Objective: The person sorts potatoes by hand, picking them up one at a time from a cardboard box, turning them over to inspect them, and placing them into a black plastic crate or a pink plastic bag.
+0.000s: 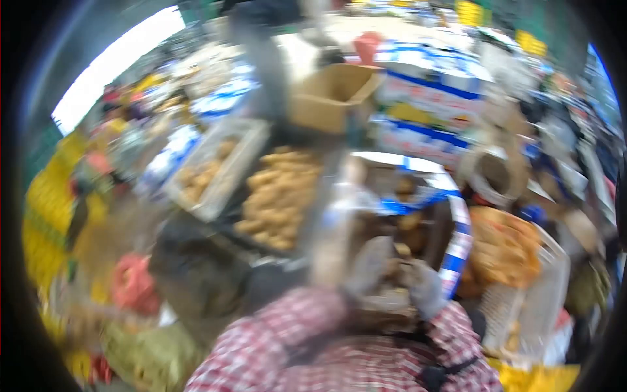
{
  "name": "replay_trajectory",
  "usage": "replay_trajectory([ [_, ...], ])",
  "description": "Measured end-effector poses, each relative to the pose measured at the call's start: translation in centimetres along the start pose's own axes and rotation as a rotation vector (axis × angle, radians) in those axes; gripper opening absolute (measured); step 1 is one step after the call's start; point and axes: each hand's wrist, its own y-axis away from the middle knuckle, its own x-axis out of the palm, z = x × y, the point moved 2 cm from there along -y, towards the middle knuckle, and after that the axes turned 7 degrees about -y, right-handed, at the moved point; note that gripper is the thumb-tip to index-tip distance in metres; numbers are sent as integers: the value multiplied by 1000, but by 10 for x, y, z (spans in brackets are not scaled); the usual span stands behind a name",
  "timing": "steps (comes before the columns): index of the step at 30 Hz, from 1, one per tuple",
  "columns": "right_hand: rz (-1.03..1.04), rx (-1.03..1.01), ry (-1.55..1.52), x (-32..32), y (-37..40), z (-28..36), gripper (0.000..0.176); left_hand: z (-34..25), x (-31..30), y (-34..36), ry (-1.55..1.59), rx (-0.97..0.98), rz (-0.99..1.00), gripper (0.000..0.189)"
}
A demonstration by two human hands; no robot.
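Note:
Both of my arms, in red-and-white checked sleeves, reach to an open white carton (460,225) with blue edging. A grey-gloved shape, apparently my left hand (372,264), is at the carton's near left; its fingers are smeared by motion. My right hand (426,291), also in a grey glove, is at the near right side of the carton. Brown lumps (410,225) show inside, too blurred to name. Whether either hand holds anything I cannot make out. To the left lies a heap of round yellow-brown produce (281,196), like potatoes, in a dark container.
A pale crate (212,166) with similar produce stands at the left. Behind are an open cardboard box (320,111) and stacked printed cartons (428,98). On the right are an orange bag (503,245) and a white basket (545,294). A red bag (134,284) lies at left.

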Motion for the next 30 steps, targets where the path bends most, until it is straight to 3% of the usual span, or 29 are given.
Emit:
replay_trajectory([
  [1, -15, 68, 4, -8, -1, 12, 23, -5, -5, -5, -107, 42, -24, 37],
  [3, 63, -221, 170, -10, -2, 10, 19, -27, -10, -12, -304, 184, -58, 48],
  [4, 197, -28, 266, -4, -8, 2, 19, -44, -11, -13, -464, 294, -85, 54],
  [6, 219, -62, 272, 2, -2, 4, 19, -58, -11, -7, -571, 412, -161, 66],
  [7, 230, -79, 275, 4, 2, 6, 19, -41, -3, -2, -269, 279, -210, 66],
  [8, 164, 212, 176, -10, 0, 48, 24, -30, 2, 0, -121, 203, -219, 66],
  [12, 90, 259, 83, -19, -5, 55, 36, -33, 10, 2, 252, -36, -218, 57],
  [13, 115, 262, 95, -16, -2, 51, 35, -30, 3, 3, 60, 88, -198, 52],
  [16, 110, 214, 119, -5, -1, 46, 35, -34, 0, 12, 298, -12, -179, 50],
  [18, 113, 263, 111, -8, -6, 45, 35, -14, -9, 9, 136, -85, -133, 45],
  [19, 50, 250, 77, -7, -8, 40, 35, -11, -11, 10, 155, -86, -120, 45],
  [22, 115, 254, 47, -3, -7, 38, 35, -8, -11, 9, 218, -86, -85, 44],
  [26, 129, 220, 106, -2, -8, 43, 35, 9, -11, 14, -41, 5, -159, 42],
  [30, 86, 233, 51, -3, -9, 40, 36, 8, -17, 18, 26, -13, -75, 50],
])
